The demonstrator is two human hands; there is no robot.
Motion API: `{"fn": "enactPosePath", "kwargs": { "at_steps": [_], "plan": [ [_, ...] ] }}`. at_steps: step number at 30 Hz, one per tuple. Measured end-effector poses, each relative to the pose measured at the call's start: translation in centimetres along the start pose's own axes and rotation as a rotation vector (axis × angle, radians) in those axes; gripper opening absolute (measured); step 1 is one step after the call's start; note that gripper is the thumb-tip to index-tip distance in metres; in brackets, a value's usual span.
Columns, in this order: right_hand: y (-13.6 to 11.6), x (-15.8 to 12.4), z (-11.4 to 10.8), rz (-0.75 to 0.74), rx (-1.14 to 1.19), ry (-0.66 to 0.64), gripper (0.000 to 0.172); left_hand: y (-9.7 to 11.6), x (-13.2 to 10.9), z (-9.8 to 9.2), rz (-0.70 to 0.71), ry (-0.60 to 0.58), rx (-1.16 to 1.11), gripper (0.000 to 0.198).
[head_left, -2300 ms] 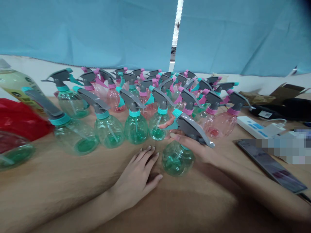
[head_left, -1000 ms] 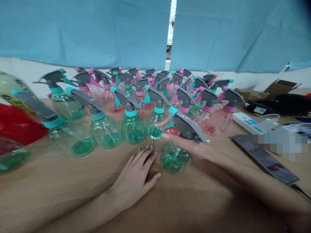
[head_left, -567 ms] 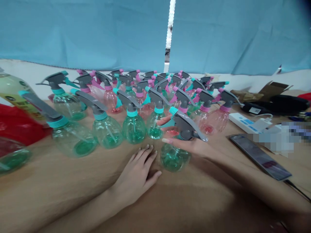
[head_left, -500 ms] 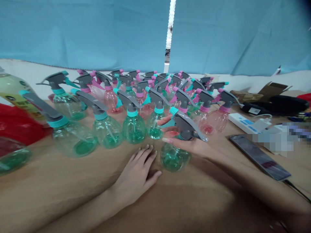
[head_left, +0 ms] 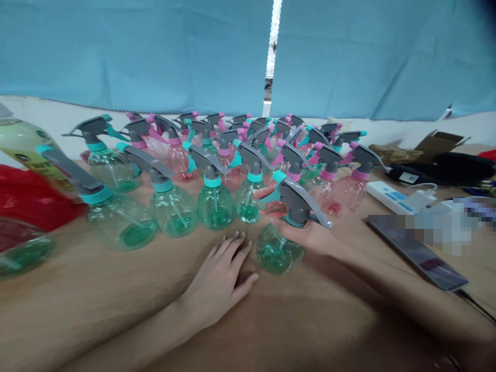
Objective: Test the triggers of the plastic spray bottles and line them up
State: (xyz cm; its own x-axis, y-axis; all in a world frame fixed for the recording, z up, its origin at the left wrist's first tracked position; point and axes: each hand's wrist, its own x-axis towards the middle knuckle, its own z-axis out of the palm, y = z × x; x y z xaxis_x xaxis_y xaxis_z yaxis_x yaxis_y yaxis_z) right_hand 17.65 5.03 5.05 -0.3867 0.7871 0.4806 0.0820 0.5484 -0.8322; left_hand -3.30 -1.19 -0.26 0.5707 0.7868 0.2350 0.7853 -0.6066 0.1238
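A clear green spray bottle with a grey and turquoise trigger head stands on the table nearest to me. My right hand is closed around its neck just below the head, its fingertips showing on the left side. Left of that bottle, my left hand lies flat on the wood with fingers spread, holding nothing. Beyond my hands stand a green bottle and another green one, both with turquoise collars. A pink bottle stands farther right.
Several more green and pink spray bottles crowd the back of the table. At the right lie a phone with a cable and a white power strip. A red bag and a large yellowish bottle are at the left.
The right thumb has drawn in closer to the bottle's neck. My left hand and the bottles have stayed in place; the view has shifted very slightly.
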Motion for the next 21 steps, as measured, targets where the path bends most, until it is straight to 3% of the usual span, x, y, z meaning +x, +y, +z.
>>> {"fn": "enactPosePath", "kwargs": {
  "at_steps": [21],
  "plan": [
    [-1.1,0.3,0.0,-0.005,0.102,-0.057,0.057,0.2,0.0,-0.2,-0.003,-0.029,0.021,0.054]
  ]
}}
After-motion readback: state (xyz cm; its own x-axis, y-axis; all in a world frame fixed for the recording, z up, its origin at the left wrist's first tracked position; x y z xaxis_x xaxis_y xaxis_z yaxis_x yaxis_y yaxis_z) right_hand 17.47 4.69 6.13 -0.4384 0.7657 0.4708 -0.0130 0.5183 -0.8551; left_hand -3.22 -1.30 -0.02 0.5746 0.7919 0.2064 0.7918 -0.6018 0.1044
